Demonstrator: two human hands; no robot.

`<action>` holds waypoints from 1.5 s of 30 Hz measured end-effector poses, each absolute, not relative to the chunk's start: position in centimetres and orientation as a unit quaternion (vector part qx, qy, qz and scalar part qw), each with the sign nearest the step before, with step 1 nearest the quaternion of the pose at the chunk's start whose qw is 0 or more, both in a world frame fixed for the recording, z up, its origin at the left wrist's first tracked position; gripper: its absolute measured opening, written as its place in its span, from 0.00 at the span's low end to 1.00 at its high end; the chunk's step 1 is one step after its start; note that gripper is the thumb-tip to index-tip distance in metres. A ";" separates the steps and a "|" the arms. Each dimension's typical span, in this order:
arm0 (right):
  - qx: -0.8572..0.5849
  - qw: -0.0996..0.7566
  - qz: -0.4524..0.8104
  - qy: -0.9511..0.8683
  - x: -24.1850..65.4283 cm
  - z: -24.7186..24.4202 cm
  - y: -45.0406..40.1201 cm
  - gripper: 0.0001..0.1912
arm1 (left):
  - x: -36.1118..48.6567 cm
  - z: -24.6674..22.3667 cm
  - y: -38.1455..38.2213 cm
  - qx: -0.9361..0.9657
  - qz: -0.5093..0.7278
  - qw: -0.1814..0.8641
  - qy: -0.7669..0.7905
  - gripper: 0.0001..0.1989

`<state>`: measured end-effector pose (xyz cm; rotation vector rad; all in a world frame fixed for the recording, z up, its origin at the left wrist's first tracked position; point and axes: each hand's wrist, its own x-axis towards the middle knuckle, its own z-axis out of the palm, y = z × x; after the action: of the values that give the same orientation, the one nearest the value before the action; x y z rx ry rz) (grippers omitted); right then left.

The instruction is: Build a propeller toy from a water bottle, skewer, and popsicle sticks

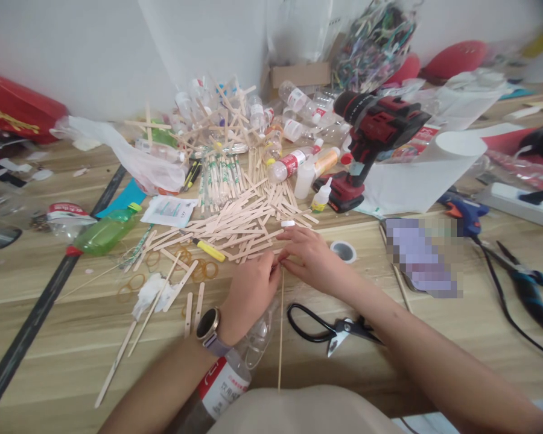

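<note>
My left hand (256, 280), with a watch on its wrist, is closed at the centre of the table, its fingertips pinched near the top of a thin wooden stick (280, 337). The stick runs down toward my body. My right hand (305, 259) meets it there, thumb and fingers pressed together by the stick's upper end. A white cap (288, 223) is just beyond my right fingers. Under my left forearm lies a clear plastic bottle (228, 383) with a red and white label. Black-handled scissors (339, 330) rest below my right forearm.
Flat wooden sticks (235, 223) are heaped beyond my hands, with a yellow cutter (209, 249) beside them. A red drill (371, 138) stands behind right. Also around are a tape roll (343, 252), pliers (527, 289) and a green bottle (108, 231).
</note>
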<state>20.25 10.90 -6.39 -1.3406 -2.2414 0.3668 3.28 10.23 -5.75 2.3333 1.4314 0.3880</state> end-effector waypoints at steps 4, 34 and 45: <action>-0.493 0.245 0.132 -0.825 20.3 -6.1 10.7 0.05 | 3.3 -5.8 10.3 0.832 0.134 0.182 0.508 0.05; -0.483 0.345 0.079 -0.801 19.8 -6.6 11.6 0.07 | 2.8 -4.8 10.4 0.746 0.250 0.351 0.508 0.17; -0.489 0.364 0.148 -0.778 19.4 -6.6 11.3 0.08 | 3.1 -7.4 12.0 0.604 0.275 0.571 0.484 0.06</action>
<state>19.38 11.29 -6.65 -1.2589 -2.0020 0.3813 3.09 11.96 -7.39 1.4168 1.1349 0.6448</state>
